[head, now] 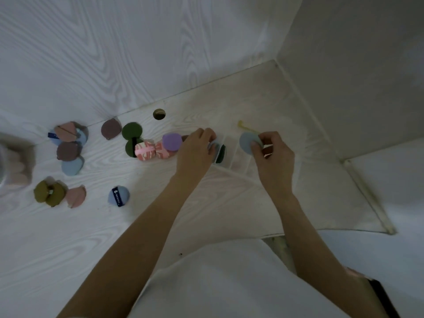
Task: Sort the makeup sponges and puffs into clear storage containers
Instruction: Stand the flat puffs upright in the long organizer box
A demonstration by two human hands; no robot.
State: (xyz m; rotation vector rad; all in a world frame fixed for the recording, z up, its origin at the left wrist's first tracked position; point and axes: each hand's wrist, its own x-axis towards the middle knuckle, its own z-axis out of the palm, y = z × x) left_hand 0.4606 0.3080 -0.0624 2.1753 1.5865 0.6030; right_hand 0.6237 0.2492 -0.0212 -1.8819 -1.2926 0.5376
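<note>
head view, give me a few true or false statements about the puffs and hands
1. The right hand holds a grey-blue puff. True.
2. The purple puff sits inside the clear container. False: it lies on the table, left of the left hand.
3. A blue puff with a dark strap lies alone near the left forearm. True.
4. The olive puffs are in the right hand. False: they lie on the table at far left.

We see two bare forearms with no sleeves reaching them. Our left hand (195, 152) and right hand (274, 157) wear no rings or gloves. A white garment (229, 283) covers our torso below.
</note>
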